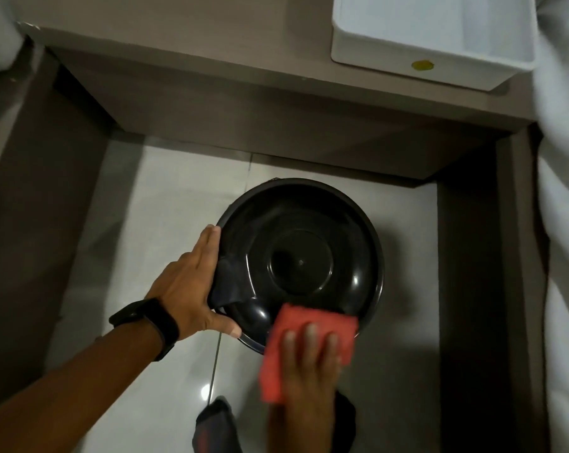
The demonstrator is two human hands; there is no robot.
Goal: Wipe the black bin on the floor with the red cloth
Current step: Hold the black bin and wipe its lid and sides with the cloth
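A round, glossy black bin [301,256] stands on the pale tiled floor, seen from straight above. My left hand [191,286] grips its left rim, thumb hooked on the near edge, with a black watch on the wrist. A red cloth [304,325] lies over the bin's near rim. My right hand [309,364] presses flat on the cloth, fingers spread over it. A dark piece of fabric or liner hangs over the rim under my left palm.
A brown desk or shelf [244,103] overhangs the far side of the bin. A white box [417,63] with a yellow sticker sits on it at upper right. Dark panels wall both sides. White bedding [564,223] runs along the right edge. My feet in dark socks [216,426] are below.
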